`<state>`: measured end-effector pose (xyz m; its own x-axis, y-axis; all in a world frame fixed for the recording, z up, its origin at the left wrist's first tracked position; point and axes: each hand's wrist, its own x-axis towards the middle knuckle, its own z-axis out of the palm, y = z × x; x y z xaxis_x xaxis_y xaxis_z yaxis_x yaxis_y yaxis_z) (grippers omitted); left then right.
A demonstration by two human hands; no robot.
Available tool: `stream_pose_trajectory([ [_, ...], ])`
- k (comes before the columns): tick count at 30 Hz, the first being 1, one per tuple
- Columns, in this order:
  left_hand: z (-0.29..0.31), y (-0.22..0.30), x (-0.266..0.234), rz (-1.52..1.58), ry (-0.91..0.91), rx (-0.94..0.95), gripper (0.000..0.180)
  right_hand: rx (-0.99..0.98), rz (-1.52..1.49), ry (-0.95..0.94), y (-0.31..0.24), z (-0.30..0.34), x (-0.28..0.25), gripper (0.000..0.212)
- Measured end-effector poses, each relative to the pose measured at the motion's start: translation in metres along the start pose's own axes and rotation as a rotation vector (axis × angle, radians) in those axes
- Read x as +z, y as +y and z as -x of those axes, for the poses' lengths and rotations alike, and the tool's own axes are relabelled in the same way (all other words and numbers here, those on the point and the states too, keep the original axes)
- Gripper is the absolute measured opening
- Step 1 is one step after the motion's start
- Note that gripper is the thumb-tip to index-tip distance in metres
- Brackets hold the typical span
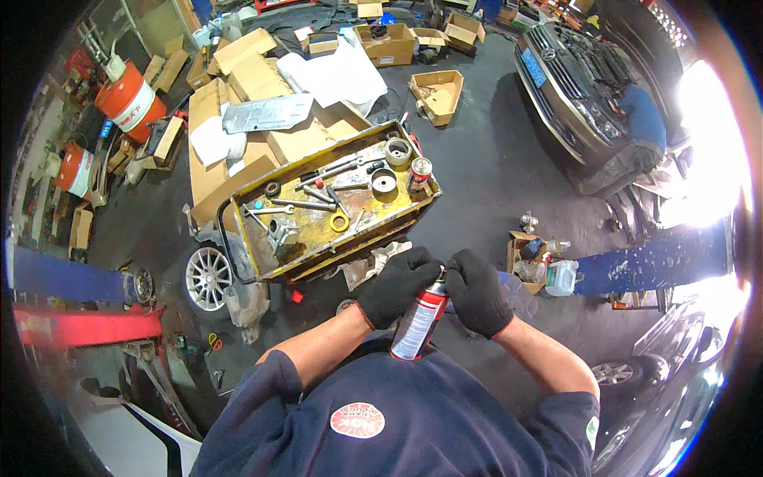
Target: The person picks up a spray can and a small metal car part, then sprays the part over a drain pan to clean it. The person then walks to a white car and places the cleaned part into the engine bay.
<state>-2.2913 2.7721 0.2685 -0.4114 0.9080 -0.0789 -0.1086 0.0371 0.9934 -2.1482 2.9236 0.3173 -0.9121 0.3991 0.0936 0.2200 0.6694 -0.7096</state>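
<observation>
Close to my body, a red and white spray can (419,324) stands upright, leaning slightly, its silver top between my hands. My left hand (397,288), in a black knit glove, is closed at the upper left of the can. On the other side, my right hand (479,294), gloved alike, is closed at the nozzle end; the fingertips of both hide the nozzle. Just beyond is a yellow-edged tool cart (342,266). Its tray holds a combination wrench (272,210), a yellow ring-shaped part (340,222), a metal cup-like part (384,183) and a second small can (420,172).
Flattened cardboard (254,87) and an open carton (436,95) lie beyond the cart. An alloy wheel (208,278) is at its left. A car with its hood up (568,87) stands far right, a person (640,119) leaning in. A blue lift post (652,258) juts in at right.
</observation>
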Motion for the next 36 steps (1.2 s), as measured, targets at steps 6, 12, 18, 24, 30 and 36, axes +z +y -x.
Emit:
stream_pose_trajectory([
  [6, -0.003, -0.006, 0.000, 0.071, 0.061, -0.068, 0.024, 0.053, -0.015, -0.026, -0.005, -0.007, 0.001, 0.013],
  [12, -0.002, -0.042, -0.010, -0.237, 0.076, 0.336, 0.024, -0.181, 0.271, 0.152, -0.013, -0.014, -0.018, 0.020],
  [18, 0.024, -0.054, -0.021, 0.574, 0.023, -0.312, 0.071, -0.074, 0.010, 0.123, -0.025, 0.037, 0.000, 0.057],
  [24, 0.023, -0.032, -0.002, -0.043, 0.221, -0.068, 0.087, 0.130, -0.363, -0.057, 0.005, 0.040, 0.083, 0.090],
  [30, 0.020, -0.103, -0.053, -0.106, -0.038, -0.039, 0.073, 0.447, -0.709, 0.005, 0.032, 0.027, 0.101, 0.068],
  [36, 0.087, -0.302, -0.262, -1.605, 0.224, -0.025, 0.053, 0.565, -1.541, 0.197, 0.041, 0.061, 0.116, 0.058],
])
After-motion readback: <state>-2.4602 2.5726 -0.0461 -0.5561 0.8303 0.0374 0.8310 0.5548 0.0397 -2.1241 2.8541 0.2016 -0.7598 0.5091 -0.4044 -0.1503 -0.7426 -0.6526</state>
